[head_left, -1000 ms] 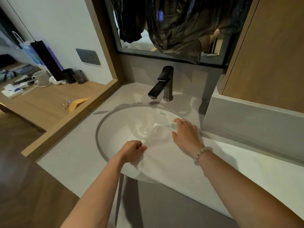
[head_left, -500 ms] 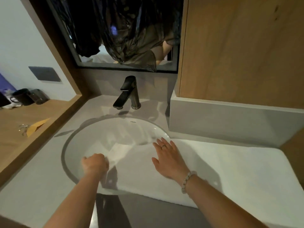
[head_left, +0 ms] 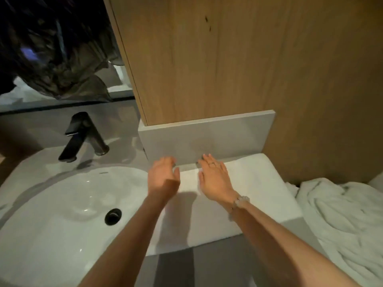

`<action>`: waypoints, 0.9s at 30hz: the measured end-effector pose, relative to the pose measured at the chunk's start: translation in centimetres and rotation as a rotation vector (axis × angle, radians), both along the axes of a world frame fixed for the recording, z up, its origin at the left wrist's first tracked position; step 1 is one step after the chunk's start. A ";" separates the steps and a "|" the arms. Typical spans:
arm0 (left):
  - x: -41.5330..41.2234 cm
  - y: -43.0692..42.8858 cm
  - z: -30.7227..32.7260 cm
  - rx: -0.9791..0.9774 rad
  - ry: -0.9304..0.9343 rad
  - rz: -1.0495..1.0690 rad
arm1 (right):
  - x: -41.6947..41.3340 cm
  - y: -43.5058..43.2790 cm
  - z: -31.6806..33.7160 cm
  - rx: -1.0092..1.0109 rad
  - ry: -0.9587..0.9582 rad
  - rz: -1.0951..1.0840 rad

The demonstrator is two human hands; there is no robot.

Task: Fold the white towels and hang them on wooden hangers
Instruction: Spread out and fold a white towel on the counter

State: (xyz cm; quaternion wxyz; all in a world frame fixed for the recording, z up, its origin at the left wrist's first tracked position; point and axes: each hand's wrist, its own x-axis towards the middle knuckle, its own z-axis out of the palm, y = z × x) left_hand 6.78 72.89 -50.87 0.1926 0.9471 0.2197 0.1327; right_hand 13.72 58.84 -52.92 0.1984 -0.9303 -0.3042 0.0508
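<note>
A white towel (head_left: pixel 255 195) lies flat and folded on the counter to the right of the sink, its near edge hanging over the counter's front. My right hand (head_left: pixel 213 177) rests flat on the towel's far part, fingers straight. My left hand (head_left: pixel 163 175) hovers just left of it over the towel's left edge, fingers relaxed and holding nothing. A second white towel (head_left: pixel 339 214) lies crumpled in a heap at the right. No wooden hanger is in view.
The white oval sink (head_left: pixel 62 204) with a black drain fills the left. A black faucet (head_left: pixel 83 135) stands behind it. A grey backsplash (head_left: pixel 207 137) and a wooden cabinet wall (head_left: pixel 228 59) rise right behind the towel. A mirror (head_left: pixel 53 54) hangs at upper left.
My left hand has let go of the towel's left end and moved right, next to my right hand. The towel now lies folded over beside the sink. The view swung right.
</note>
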 end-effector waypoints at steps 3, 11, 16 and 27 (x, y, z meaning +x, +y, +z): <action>2.9 -7.0 -0.9 0.006 0.005 -0.233 | 2.5 -5.2 0.0 0.005 -0.035 -0.219; 9.5 -17.4 -2.7 0.099 0.194 -0.294 | 9.4 -17.0 -2.7 0.003 0.182 -0.389; 12.1 -21.8 -3.0 0.027 0.242 -0.082 | 12.4 -20.4 -6.1 -0.030 0.329 -0.253; 9.6 -22.7 -5.2 0.162 0.385 -0.160 | 16.0 -18.2 -4.7 0.125 0.484 -0.008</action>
